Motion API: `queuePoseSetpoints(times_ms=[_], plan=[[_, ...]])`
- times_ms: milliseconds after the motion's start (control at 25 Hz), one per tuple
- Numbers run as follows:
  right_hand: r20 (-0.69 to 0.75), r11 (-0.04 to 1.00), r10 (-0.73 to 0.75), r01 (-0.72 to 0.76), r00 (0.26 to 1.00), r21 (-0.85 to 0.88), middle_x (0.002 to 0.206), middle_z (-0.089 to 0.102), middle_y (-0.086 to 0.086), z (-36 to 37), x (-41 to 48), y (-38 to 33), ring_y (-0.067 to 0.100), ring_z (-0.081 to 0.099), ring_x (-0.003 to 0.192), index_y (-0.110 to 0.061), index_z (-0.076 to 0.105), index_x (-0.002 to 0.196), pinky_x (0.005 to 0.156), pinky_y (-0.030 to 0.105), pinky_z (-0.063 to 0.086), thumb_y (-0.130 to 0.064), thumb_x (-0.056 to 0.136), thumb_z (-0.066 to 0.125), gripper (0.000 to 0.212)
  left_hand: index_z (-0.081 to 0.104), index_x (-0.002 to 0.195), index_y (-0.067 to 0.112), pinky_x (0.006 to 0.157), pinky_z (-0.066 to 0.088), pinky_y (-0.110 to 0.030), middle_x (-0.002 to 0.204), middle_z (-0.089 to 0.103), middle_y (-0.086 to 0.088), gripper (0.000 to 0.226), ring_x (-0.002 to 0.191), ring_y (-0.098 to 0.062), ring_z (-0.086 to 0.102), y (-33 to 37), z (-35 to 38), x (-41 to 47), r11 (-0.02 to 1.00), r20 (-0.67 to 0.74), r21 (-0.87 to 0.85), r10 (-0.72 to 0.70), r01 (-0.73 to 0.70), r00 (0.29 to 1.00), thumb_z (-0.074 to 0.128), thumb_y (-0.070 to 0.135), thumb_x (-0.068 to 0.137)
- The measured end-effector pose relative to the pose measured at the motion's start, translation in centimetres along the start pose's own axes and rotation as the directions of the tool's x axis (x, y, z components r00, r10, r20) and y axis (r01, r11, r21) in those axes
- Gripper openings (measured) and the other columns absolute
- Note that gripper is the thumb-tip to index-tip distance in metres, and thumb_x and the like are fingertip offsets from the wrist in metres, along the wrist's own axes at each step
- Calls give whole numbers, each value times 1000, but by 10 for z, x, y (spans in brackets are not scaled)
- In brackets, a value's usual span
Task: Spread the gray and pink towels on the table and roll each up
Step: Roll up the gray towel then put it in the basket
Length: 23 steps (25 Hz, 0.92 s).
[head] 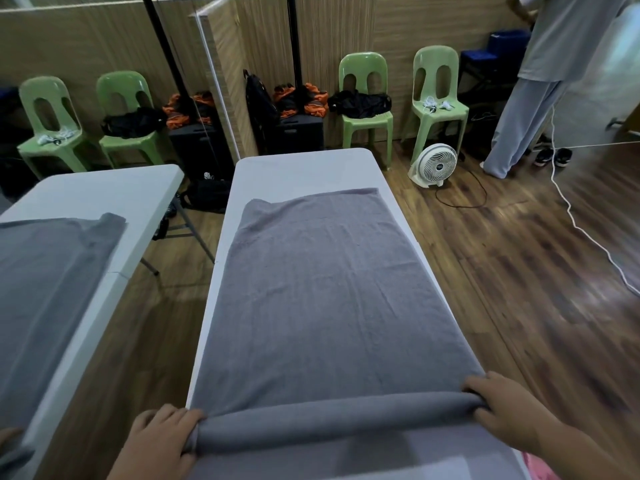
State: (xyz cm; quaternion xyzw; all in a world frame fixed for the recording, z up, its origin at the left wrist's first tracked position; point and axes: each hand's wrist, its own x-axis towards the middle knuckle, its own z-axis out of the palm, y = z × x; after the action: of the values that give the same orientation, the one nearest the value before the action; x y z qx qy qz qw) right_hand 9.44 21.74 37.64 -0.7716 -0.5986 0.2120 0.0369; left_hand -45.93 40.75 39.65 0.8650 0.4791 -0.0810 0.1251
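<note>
A gray towel (322, 292) lies spread flat along the white table (298, 168). Its near end is turned over into a low roll (332, 422) across the table's width. My left hand (162, 434) grips the left end of that roll, fingers curled over it. At the right end, my right hand (502, 400) holds the roll the same way. A bit of pink towel (540, 469) shows at the bottom right, below my right forearm and mostly hidden.
A mirror on the left reflects the table and towel (52, 271). Green chairs (367, 98) with bags, a black case and a white floor fan (433, 166) stand beyond the table. A person (540, 81) stands at the far right. A white cord (581, 233) trails over the wooden floor.
</note>
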Motion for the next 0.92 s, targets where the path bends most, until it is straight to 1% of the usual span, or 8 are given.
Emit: queuePoseSetpoints(times_ms=[160, 240, 320, 400, 480, 640, 760, 920], plan=[[117, 995, 19, -30, 993, 92, 72, 63, -11, -23, 14, 0, 6, 57, 69, -31, 49, 79, 62, 25, 46, -38, 62, 52, 19, 37, 107, 68, 89, 40, -26, 98, 60, 25, 48, 94, 6, 55, -6, -12, -6, 993, 53, -67, -97, 101, 994, 56, 49, 67], [25, 999, 8, -7, 1000, -37, 78, 62, -14, -24, 24, -4, 6, 55, 74, -31, 53, 79, 67, 26, 47, -39, 62, 51, 19, 53, 113, 57, 89, 45, -37, 111, 63, 20, 59, 99, -8, 62, -14, -9, -4, 990, -75, -70, -124, 119, 989, 59, 39, 58], [-164, 972, -159, 125, 974, -200, 95, 65, -16, -10, 26, -11, 10, 57, 88, -35, 62, 95, 80, 29, 50, -39, 70, 59, 25, 68, 111, 33, 93, 42, -47, 116, 67, 8, 51, 105, -18, 61, -7, 1, -2, 998, -263, 27, -50, 59, 963, 54, 30, 62], [-136, 941, -281, 244, 950, -236, 111, 64, -18, 10, 16, -24, 8, 56, 102, -34, 63, 114, 93, 33, 45, -55, 76, 61, 43, 64, 121, 28, 102, 38, -51, 131, 61, 6, 53, 115, -18, 59, 8, 16, 0, 988, -240, 133, 107, -77, 965, 57, 33, 69], [-121, 927, -318, 281, 940, -250, 121, 59, -20, 34, 9, -27, 6, 54, 109, -35, 57, 127, 100, 35, 37, -66, 72, 60, 63, 59, 131, 25, 106, 35, -57, 139, 56, 5, 70, 123, -20, 56, 14, 31, 0, 983, -134, 162, 113, -91, 985, 66, 51, 66], [-194, 952, -253, 209, 948, -223, 97, 67, -18, 31, 16, -32, 8, 61, 86, -38, 65, 107, 85, 32, 42, -41, 68, 55, 41, 70, 111, 27, 95, 41, -50, 114, 69, 5, 58, 107, -19, 62, 16, 24, 13, 997, -97, 69, -34, 40, 995, 54, 40, 57], [-66, 969, -167, 152, 984, -197, 78, 60, -18, 9, 15, -37, 5, 54, 76, -35, 55, 81, 80, 31, 46, -42, 76, 50, 10, 63, 99, 39, 85, 42, -47, 90, 68, 14, 49, 91, -7, 57, 7, 11, 19, 999, -117, 14, -29, 31, 993, 52, 41, 51], [131, 999, -36, 32, 991, 28, 82, 60, -14, -5, 17, -35, 6, 55, 78, -40, 50, 98, 73, 31, 48, -49, 79, 43, 22, 39, 107, 59, 85, 45, -37, 77, 62, 17, 58, 76, 5, 49, -21, 1, 17, 990, -6, -73, -120, 119, 993, 59, 50, 53]])
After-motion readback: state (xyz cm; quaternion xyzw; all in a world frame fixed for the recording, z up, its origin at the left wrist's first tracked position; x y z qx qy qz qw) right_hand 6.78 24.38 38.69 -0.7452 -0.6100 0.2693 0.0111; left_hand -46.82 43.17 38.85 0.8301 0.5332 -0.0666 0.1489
